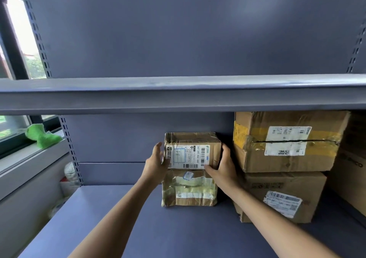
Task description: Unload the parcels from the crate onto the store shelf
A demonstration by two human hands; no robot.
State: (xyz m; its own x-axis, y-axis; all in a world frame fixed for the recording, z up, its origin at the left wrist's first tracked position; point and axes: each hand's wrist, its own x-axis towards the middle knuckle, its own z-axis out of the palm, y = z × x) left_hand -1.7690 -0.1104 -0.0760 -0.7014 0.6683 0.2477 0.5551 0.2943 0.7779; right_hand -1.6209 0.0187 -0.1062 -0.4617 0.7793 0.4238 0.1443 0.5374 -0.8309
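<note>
Both hands flank the small labelled parcel (193,150); left hand (157,161) flat against its left side, fingers fairly straight; right hand (222,165) curled round its right lower corner, thumb under the front edge; the parcel sits on top of a taped parcel (189,187) directly below the hands, looks seated or nearly so. Just right of the right hand, two bigger parcels already stacked: upper large parcel (287,141) on lower large parcel (281,196); so judged at least four parcels on the shelf (118,218); crate not in view, so what is left cannot be told. Room: bare shelf deck spreads left of the left hand and toward the wrists; narrow gap between right hand and the big stack, tight for withdrawing; upper shelf lip (178,95) hangs above the hands, some headroom over the small parcel; back panel looks close behind it. Green cloth (42,136) on the sill far left of the left hand.
</note>
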